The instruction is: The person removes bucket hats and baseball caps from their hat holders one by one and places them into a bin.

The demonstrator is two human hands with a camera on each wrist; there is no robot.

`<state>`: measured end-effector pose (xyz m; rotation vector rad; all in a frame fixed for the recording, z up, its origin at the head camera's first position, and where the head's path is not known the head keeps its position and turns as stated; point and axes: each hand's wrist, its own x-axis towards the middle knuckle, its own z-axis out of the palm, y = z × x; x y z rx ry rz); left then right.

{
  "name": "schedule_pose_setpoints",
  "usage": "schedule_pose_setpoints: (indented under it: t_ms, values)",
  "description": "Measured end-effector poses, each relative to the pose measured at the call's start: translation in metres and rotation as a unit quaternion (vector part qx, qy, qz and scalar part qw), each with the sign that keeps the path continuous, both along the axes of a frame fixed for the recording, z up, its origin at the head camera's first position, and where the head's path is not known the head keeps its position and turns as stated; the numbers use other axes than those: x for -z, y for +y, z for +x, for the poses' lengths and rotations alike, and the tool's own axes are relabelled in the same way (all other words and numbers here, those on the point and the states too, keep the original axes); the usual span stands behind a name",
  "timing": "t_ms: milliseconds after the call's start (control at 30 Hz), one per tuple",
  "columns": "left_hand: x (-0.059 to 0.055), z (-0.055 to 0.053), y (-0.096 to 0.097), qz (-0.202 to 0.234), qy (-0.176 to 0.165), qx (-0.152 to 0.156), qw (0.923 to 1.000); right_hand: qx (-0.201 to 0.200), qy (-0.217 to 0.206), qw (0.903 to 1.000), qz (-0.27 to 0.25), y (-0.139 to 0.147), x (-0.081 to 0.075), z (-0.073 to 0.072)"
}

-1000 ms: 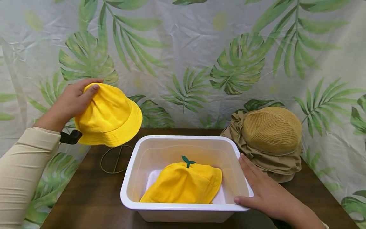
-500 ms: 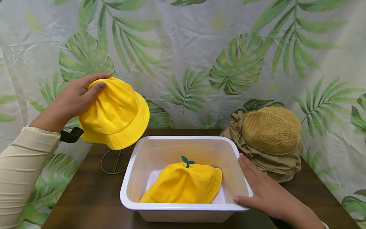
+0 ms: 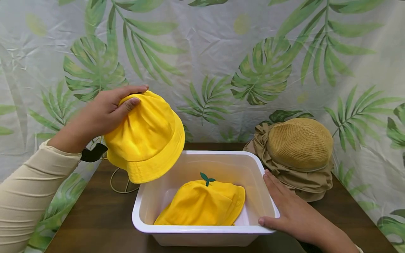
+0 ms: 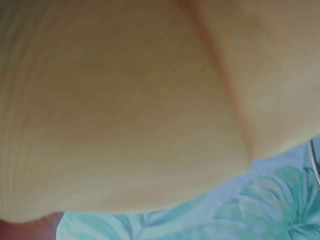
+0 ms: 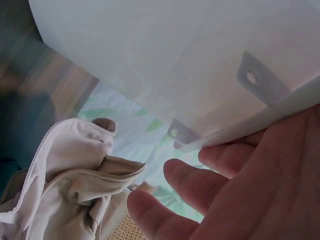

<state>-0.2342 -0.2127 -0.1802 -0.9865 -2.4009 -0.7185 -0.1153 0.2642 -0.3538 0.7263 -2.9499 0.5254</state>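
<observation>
The left grip is pinching the yellow bucket hat at the top of its crown, thumb pressing the near face. The hat is hanging tilted, mostly below and to the right of that grip, its brim overlapping the far left corner of the white tub in the head view. The right grip is resting with extended fingers against the tub's right rim. A sprout-topped yellow hat is lying inside the tub.
</observation>
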Motion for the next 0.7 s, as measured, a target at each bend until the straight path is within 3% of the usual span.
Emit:
schedule_pose_setpoints:
  t_ms: [267,467,700]
  values:
    - [0.002,0.001,0.026,0.006,0.033,0.11,0.9934,-0.001,0.01,0.9999,0.004,0.002,0.001,0.001]
    - [0.007,0.002,0.045,-0.01,0.034,0.164,0.9858,-0.006,0.016,0.9998,0.006,0.004,0.003,0.0]
    - [0.019,0.0,0.069,0.004,0.069,0.257,0.964,-0.01,0.023,0.9996,0.011,0.003,0.003,0.0]
